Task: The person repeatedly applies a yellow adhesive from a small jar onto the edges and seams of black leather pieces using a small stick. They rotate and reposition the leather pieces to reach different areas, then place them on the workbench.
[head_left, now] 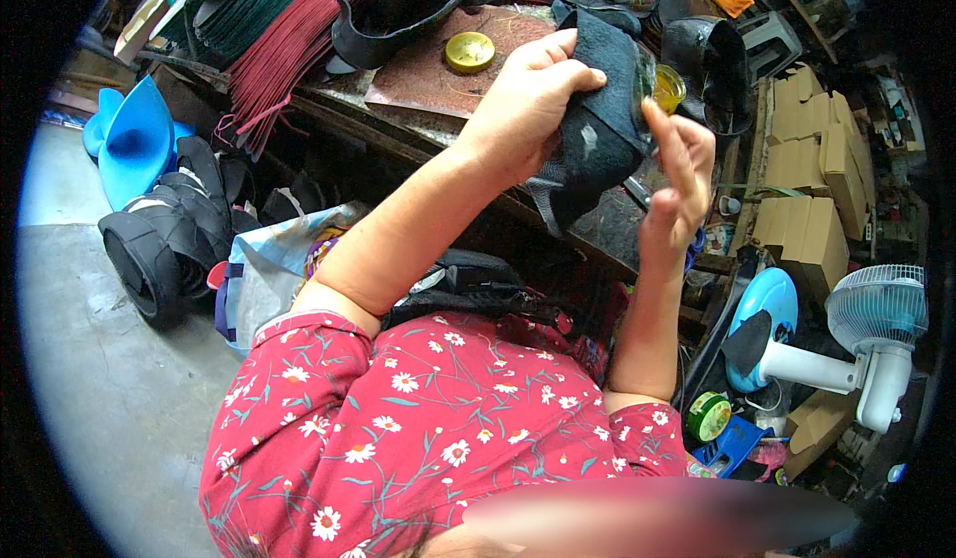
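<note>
My left hand (528, 100) grips a dark fabric shoe upper (596, 130) and holds it up above the workbench (418, 70). My right hand (680, 175) is raised at the piece's right edge, its fingers spread and touching the fabric. Just behind the piece stands a small open tin of yellow glue (669, 87). Its round yellow lid (469, 51) lies on the rusty brown plate of the bench, to the left of my left hand. My red flowered sleeves fill the lower part of the view.
Bundles of red and green strips (269, 40) and black shoe parts (398, 0) crowd the bench's far side. Black shoe uppers (164, 239) and blue soles (134, 140) lie on the floor at left. Cardboard boxes (812, 180) and a white fan (876, 329) stand at right.
</note>
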